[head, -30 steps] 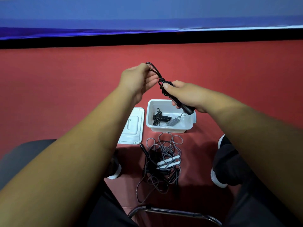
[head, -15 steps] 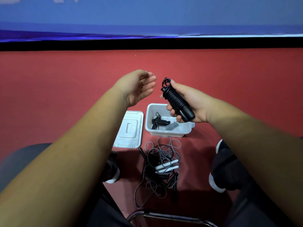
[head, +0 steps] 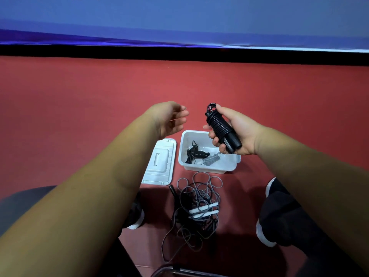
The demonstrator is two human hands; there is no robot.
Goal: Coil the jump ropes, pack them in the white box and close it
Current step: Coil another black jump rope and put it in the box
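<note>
My right hand (head: 237,132) grips a black jump rope (head: 220,126) wound tightly round its handles, held in the air above the far right part of the white box (head: 209,169). Inside the open box lie a coiled black rope (head: 195,153) and a coiled grey rope (head: 210,159). My left hand (head: 171,118) hovers to the left of the bundle, fingers relaxed and holding nothing. The box's white lid (head: 160,161) lies flat on the floor just left of the box. A tangle of loose grey and black ropes (head: 197,208) with white handles sits on the floor in front of the box.
Red floor (head: 79,106) stretches out beyond the box to a black strip and a blue wall (head: 179,21). My two dark shoes (head: 267,212) flank the rope tangle. A metal chair bar (head: 169,269) crosses the bottom edge.
My left hand let go of the rope end and drew away to the left. My right hand turned palm up with the finished black bundle and lowered toward the box.
</note>
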